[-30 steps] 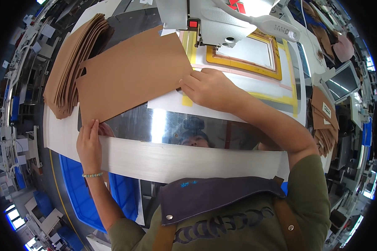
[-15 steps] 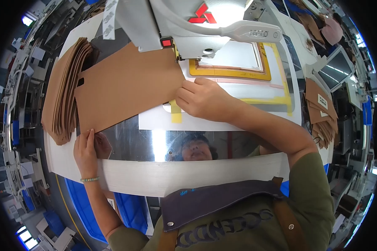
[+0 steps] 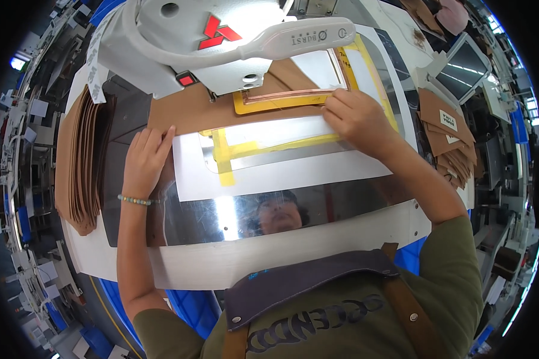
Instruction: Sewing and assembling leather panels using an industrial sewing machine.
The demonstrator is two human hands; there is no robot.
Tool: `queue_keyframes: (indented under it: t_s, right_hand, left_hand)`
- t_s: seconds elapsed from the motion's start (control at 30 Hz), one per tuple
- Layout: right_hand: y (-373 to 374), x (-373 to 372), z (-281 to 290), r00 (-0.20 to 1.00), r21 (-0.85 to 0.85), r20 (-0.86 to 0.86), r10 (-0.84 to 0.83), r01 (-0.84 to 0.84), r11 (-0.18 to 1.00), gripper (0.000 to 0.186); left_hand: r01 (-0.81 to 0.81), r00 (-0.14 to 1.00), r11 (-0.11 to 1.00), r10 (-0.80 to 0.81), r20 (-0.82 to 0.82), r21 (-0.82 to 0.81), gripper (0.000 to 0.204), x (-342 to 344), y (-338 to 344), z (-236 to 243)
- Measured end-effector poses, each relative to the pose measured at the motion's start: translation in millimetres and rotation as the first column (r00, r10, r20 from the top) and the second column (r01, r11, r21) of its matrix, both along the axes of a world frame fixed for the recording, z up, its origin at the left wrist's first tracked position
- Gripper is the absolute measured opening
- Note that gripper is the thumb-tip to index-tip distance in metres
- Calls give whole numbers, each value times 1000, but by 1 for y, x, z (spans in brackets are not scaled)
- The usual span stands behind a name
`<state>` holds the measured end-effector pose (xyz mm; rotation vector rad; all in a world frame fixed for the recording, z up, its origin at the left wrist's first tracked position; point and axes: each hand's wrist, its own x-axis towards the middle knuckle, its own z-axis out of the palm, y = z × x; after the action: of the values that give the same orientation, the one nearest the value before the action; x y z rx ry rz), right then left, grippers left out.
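Note:
A flat brown panel (image 3: 188, 112), leather-like, lies under the white machine head (image 3: 179, 48) and runs beneath a yellow frame (image 3: 245, 108). At its near left corner my left hand (image 3: 145, 157) grips the edge, fingers nearly straight and thumb side toward the panel. My right hand (image 3: 354, 119) is closed in a pinch at the panel's right end, beside the yellow frame's near right corner. Its fingertips partly cover what they hold. Below the panel sits a white sheet (image 3: 191, 173) with yellow tape (image 3: 226, 164) on it. The machine head hides the panel's far side.
A stack of brown panels (image 3: 78, 167) stands at the left. More brown pieces with white labels (image 3: 446, 128) lie at the right, near a tilted screen (image 3: 464, 66). A grey cabled control (image 3: 299, 39) hangs over the work. The shiny metal plate (image 3: 251, 221) reaches toward me.
The brown panel has moved right and turned nearly level, sliding under the yellow frame. Both hands have travelled right and away from me with it. The view has shifted somewhat.

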<state>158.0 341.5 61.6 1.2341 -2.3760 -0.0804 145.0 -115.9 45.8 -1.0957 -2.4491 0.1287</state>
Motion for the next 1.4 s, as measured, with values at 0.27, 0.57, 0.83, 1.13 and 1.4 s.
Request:
queue_keyframes:
  t_s: [0.27,0.57,0.83,1.13,1.4]
  right_hand:
    - [47,9,-6,980,-24,-63,-187,186,982,8]
    - [15,-3,-17,995,-158,-85,-53,39,987,9]
    - [46,5,-10,984,60,-87,-153,159,986,9]
    - [113,-1,-19,947,86,-193,-257,277,957,8]
    - [88,40,-18,858,-89,153,-491,507,858,49]
  left_hand:
    - [62,997,997,-60,-40,41,39,-28,54,0]
    - [-116,990,993,116,-77,5,43,0,15,-3]
    - [83,995,991,-78,-57,102,36,-9,36,-7]
    - [224,973,972,-227,40,64,33,-26,93,-5]
    - [-99,984,982,73,160,163,42,5,81,-7]
